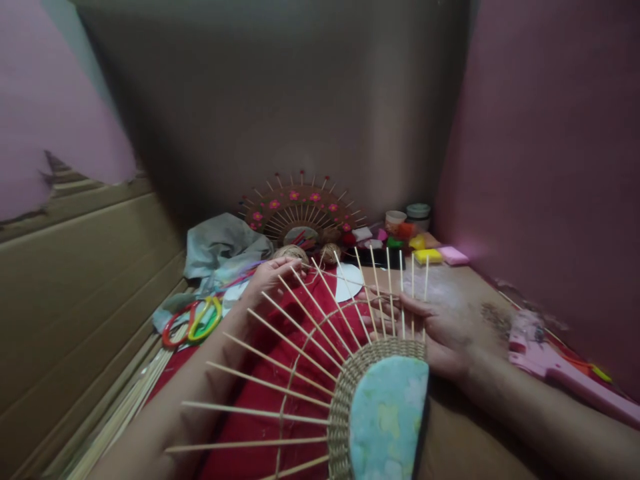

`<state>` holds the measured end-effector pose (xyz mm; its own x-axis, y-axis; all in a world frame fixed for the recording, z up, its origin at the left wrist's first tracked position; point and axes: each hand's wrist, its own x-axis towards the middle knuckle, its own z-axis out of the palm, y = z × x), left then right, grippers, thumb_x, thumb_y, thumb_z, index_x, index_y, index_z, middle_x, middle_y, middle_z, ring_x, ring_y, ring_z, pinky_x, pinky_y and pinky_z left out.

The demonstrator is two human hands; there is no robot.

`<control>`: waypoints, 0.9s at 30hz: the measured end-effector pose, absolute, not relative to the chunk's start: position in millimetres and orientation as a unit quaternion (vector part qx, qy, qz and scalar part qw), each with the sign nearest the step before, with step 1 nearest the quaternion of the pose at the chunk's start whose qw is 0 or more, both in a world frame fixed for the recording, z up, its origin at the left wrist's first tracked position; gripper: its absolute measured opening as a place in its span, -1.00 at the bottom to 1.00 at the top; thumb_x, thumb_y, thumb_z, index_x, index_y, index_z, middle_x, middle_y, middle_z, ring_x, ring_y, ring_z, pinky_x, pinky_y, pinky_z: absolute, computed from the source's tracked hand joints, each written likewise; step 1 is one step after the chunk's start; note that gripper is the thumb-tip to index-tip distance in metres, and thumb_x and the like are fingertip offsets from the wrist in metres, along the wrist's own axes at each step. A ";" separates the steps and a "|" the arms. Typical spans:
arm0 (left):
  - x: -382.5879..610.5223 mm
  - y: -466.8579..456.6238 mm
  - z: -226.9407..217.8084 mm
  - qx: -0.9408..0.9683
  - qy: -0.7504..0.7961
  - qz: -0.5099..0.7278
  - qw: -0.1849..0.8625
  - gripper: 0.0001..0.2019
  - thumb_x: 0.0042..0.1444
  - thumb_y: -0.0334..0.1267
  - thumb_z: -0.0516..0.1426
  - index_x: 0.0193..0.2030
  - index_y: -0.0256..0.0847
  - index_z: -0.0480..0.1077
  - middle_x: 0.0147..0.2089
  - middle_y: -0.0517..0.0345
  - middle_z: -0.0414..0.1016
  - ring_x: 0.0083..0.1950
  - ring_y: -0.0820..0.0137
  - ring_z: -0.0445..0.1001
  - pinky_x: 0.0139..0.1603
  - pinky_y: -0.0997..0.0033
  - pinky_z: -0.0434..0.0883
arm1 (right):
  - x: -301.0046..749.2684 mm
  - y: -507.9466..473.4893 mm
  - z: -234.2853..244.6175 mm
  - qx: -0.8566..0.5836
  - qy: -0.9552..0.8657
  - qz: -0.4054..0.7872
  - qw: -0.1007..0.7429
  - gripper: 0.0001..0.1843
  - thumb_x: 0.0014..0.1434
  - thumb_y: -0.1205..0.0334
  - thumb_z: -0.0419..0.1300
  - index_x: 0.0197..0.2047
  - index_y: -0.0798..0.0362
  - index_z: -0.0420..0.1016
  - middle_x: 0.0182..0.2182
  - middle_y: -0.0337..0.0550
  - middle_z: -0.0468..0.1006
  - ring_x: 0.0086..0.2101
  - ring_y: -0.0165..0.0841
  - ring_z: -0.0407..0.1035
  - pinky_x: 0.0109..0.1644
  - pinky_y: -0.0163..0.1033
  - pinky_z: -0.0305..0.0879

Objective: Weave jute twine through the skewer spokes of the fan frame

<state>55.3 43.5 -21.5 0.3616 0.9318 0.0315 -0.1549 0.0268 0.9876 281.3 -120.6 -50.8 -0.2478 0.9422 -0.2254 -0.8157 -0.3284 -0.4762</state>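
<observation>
Head | left hand pinching twine | right hand gripping woven fan | tub, jar: contents unclear

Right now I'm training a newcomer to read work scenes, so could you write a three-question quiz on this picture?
1. True or false: the person's right hand touches the sticks.
2. What colour is the cloth beneath the sticks? a) green b) red c) white
3. Fill in: the pink tool lies on the person's ____ side.

Key: 1. true; 2. b; 3. right
</observation>
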 end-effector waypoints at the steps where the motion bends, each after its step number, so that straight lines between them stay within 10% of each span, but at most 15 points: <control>1: 54.8 43.0 -20.7 0.543 0.355 0.435 0.625 -0.80 -0.23 -0.27 0.28 -0.45 -0.33 0.42 -0.53 0.10 0.50 -0.48 0.43 0.47 -0.31 0.39 0.43 | 281.2 -120.7 -50.8 -0.236 -0.132 0.779 0.565 -0.60 0.28 0.24 -0.20 0.09 0.06 0.29 -0.14 0.01 0.51 -0.22 -0.28 0.43 0.01 0.04 0.19; 27: 61.0 36.2 -17.6 0.540 0.310 0.443 0.645 -0.77 -0.22 -0.32 0.29 -0.36 -0.35 0.45 -0.53 0.13 0.47 -0.47 0.44 0.46 -0.30 0.36 0.45 | 284.9 -121.8 -55.5 -0.218 -0.116 0.798 0.550 -0.62 0.26 0.24 -0.16 0.02 0.13 0.35 -0.24 0.03 0.54 -0.25 -0.26 0.43 0.00 0.05 0.18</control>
<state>61.0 36.2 -17.6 0.4153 0.9062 0.0798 -0.2368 0.0229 0.9713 284.9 -121.8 -55.5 -0.2999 0.9282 -0.2203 -0.8271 -0.3681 -0.4247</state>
